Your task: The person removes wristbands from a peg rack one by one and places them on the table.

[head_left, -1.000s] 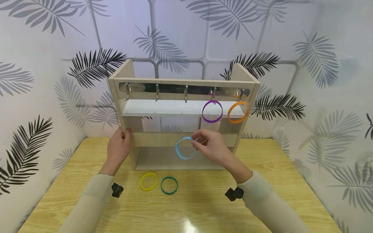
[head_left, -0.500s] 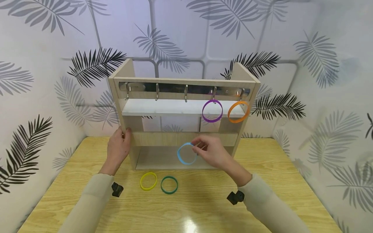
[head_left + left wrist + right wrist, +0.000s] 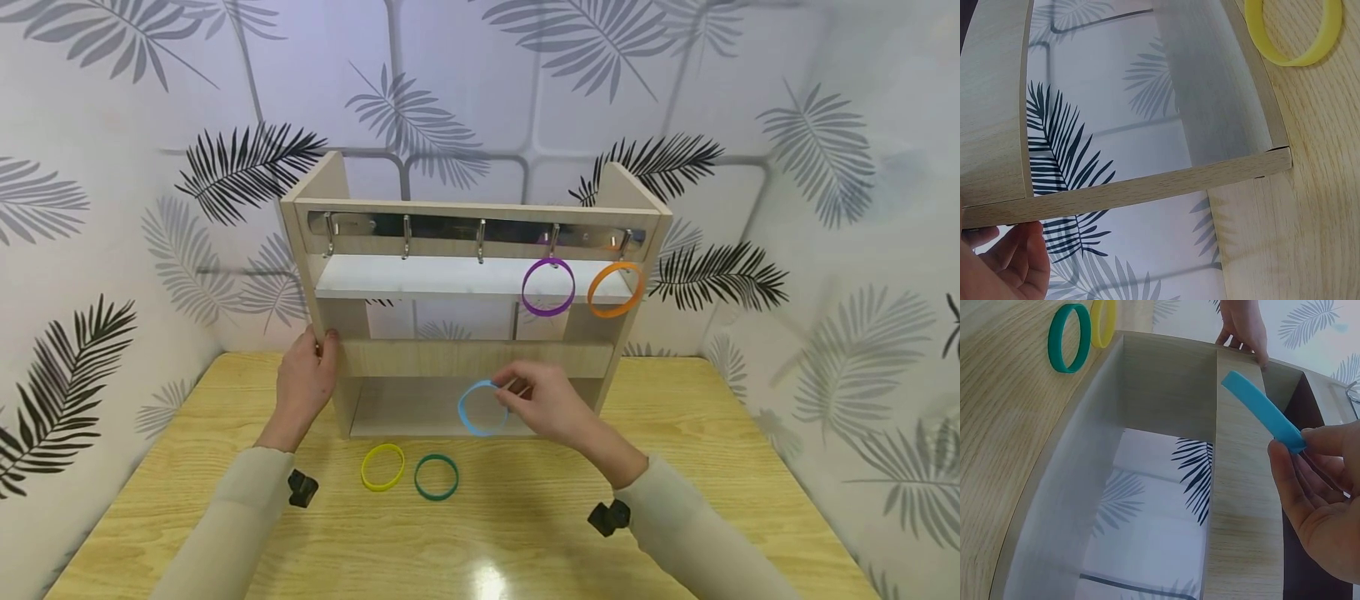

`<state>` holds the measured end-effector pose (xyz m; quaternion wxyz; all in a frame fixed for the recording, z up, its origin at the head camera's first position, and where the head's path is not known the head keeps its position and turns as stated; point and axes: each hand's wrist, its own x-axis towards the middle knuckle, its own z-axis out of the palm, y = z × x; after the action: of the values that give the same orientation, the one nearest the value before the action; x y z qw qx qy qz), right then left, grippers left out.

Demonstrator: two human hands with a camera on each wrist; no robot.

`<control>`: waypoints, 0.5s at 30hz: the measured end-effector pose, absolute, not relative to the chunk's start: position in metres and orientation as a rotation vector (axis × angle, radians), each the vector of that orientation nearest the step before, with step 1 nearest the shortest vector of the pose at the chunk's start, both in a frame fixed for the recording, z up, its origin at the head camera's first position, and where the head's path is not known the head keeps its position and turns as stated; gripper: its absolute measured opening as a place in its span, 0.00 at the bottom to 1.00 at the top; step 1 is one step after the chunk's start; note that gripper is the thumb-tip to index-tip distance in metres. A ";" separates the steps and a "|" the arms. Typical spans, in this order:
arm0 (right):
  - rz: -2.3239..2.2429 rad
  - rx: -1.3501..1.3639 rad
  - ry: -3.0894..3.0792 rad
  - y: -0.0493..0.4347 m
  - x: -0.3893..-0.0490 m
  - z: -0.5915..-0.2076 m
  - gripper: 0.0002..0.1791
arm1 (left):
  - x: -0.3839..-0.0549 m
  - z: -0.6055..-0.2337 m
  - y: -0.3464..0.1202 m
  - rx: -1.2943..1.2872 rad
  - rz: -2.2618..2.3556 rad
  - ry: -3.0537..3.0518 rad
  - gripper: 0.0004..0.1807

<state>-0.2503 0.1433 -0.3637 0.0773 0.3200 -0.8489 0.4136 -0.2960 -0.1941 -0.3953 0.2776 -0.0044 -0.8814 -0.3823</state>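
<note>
My right hand [image 3: 547,400] pinches a light blue silicone wristband [image 3: 1263,411] between thumb and fingertips, in front of the lower part of a pale wooden shelf unit [image 3: 420,358]. With my left hand [image 3: 306,375] I grip the unit's left side panel, the thumb at its front edge; in the left wrist view some of those fingers are hidden behind the panel. A purple wristband [image 3: 524,287] and an orange wristband [image 3: 615,315] hang from the two rightmost metal hooks [image 3: 481,242] on the top rail. The other hooks carry nothing.
On the wooden table [image 3: 420,550], just before the unit's front edge, a yellow wristband [image 3: 381,488] and a green wristband [image 3: 437,498] lie side by side. A leaf-patterned wall [image 3: 465,83] stands close behind the unit.
My right hand has come down with the light blue wristband, from in front of the middle board toward the bottom shelf. The left hand stays on the side panel.
</note>
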 end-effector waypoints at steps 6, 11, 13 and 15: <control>1.239 0.970 -2.538 0.144 -0.249 -0.367 0.05 | -0.296 -0.396 -0.194 -0.015 -1.024 -2.366 0.26; 1.262 0.948 -2.571 0.145 -0.248 -0.369 0.05 | -0.295 -0.395 -0.194 -0.020 -1.017 -2.361 0.26; 1.279 0.936 -2.587 0.145 -0.247 -0.369 0.05 | -0.295 -0.395 -0.194 -0.018 -1.013 -2.360 0.25; 1.291 0.923 -2.600 0.146 -0.247 -0.370 0.05 | -0.295 -0.395 -0.194 -0.015 -1.009 -2.360 0.25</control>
<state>-0.2467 0.1455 -0.3700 0.0477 0.3026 -0.8526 0.4233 -0.2946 -0.1936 -0.3951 0.2835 -0.0056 -0.8818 -0.3769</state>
